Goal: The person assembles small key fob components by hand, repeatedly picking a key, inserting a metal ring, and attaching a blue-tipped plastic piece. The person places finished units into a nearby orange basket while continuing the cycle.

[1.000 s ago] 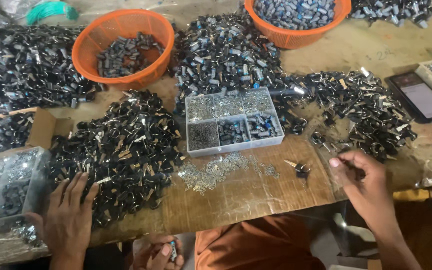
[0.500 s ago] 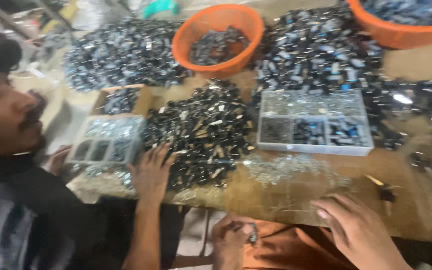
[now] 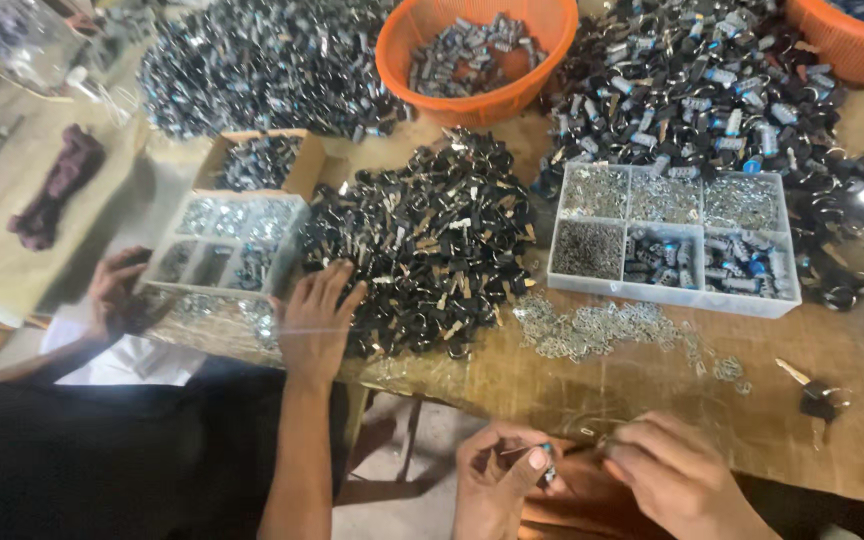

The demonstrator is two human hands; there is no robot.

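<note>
My left hand [image 3: 497, 482] is below the table's front edge, over my orange lap, pinching a small silver and blue lock part [image 3: 548, 466]. My right hand [image 3: 674, 472] is close beside it, fingers closed on a thin metal piece [image 3: 600, 441] that points toward the left hand. A scatter of small silver rings [image 3: 602, 328] lies on the table just above both hands. A single key with a black head [image 3: 814, 396] lies to the right of them.
A co-worker's hand [image 3: 317, 320] rests on a heap of black-headed keys [image 3: 432, 240]; their other hand [image 3: 117, 292] is by a clear tray [image 3: 232, 245]. A white compartment box [image 3: 674, 238], orange baskets [image 3: 472, 50] and piles of lock parts [image 3: 692, 90] fill the table.
My right hand has come off the table near the single key and joined my left hand at my lap. The view has swung left and back; the co-worker's hand stays on the key heap.
</note>
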